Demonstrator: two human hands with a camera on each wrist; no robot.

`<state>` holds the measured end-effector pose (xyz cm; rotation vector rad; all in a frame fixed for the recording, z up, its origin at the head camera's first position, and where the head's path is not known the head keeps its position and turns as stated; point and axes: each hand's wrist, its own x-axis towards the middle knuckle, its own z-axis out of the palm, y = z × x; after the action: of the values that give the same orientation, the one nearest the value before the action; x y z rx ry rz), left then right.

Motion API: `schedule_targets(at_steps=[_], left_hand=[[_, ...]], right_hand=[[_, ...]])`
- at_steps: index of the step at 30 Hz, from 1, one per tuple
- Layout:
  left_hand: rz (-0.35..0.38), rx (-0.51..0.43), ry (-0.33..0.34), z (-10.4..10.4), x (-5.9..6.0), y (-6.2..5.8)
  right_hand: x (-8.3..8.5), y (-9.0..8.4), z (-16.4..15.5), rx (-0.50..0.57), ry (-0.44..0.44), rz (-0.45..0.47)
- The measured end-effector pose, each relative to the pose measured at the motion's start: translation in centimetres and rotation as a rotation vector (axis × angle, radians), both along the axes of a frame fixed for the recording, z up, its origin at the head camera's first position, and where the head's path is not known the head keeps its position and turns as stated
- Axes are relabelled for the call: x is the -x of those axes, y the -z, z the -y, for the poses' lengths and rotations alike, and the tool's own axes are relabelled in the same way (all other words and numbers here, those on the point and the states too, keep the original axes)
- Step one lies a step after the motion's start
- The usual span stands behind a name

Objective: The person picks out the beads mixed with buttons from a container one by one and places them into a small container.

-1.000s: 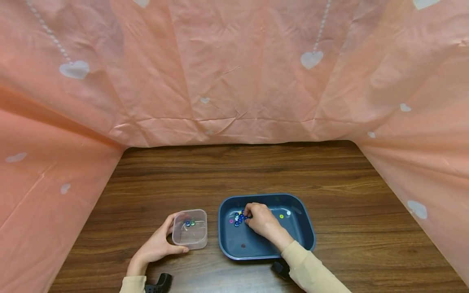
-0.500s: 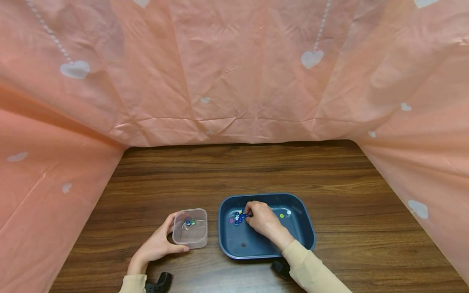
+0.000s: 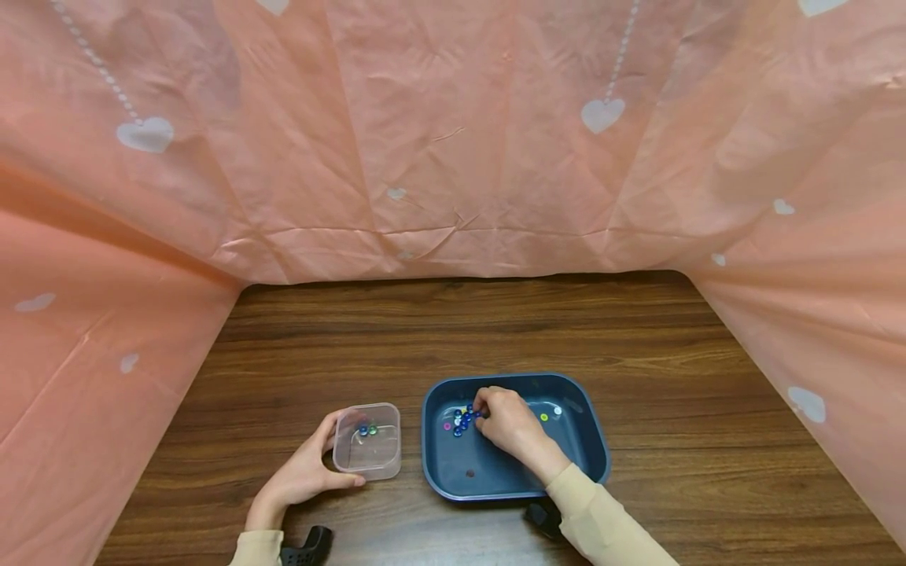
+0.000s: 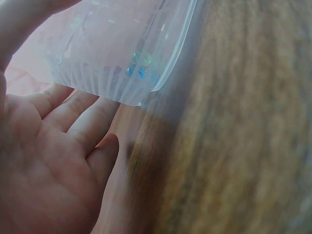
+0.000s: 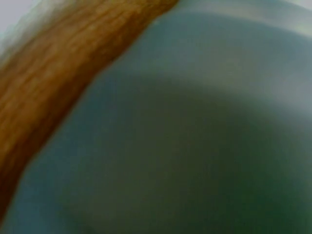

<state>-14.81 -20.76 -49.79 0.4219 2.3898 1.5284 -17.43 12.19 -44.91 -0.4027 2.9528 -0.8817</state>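
Note:
My left hand (image 3: pixel 304 470) grips a small clear plastic box (image 3: pixel 368 460) on the table, fingers round its far left side and thumb along the near side. Inside lie a blue marble (image 3: pixel 363 431) and a green marble (image 3: pixel 373 430), seen through the wall in the left wrist view. My right hand (image 3: pixel 511 424) reaches into a dark blue tray (image 3: pixel 495 497), its thumb and fingertips pinched at a blue marble (image 3: pixel 477 415) that they mostly cover. A cluster of blue marbles (image 3: pixel 464 421) lies just left of the fingertips. The right wrist view is blurred and shows no fingers.
Also in the tray are a pink ring (image 3: pixel 447 426), a yellow ring (image 3: pixel 543 417), a whitish piece (image 3: pixel 558 410) and a dark reddish disc (image 3: pixel 470 473). The wooden table (image 3: pixel 453 330) meets a pink curtain (image 3: pixel 453 157) at the back and sides.
My right hand has shifted very slightly back and to the right, its fingertips still close to the marbles. The left hand and the box have stayed put.

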Motion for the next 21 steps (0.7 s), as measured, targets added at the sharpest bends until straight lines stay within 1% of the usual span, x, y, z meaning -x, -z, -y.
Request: schedule_targets(at_steps=[6, 21], left_hand=[[-0.014, 0.010, 0.002, 0.0, 0.0, 0.1], [-0.011, 0.010, 0.007, 0.0, 0.1, 0.1]], right_hand=[[-0.1, -0.3, -0.1, 0.006, 0.008, -0.023], [-0.8, -1.3, -0.1, 0.041, 0.005, -0.060]])
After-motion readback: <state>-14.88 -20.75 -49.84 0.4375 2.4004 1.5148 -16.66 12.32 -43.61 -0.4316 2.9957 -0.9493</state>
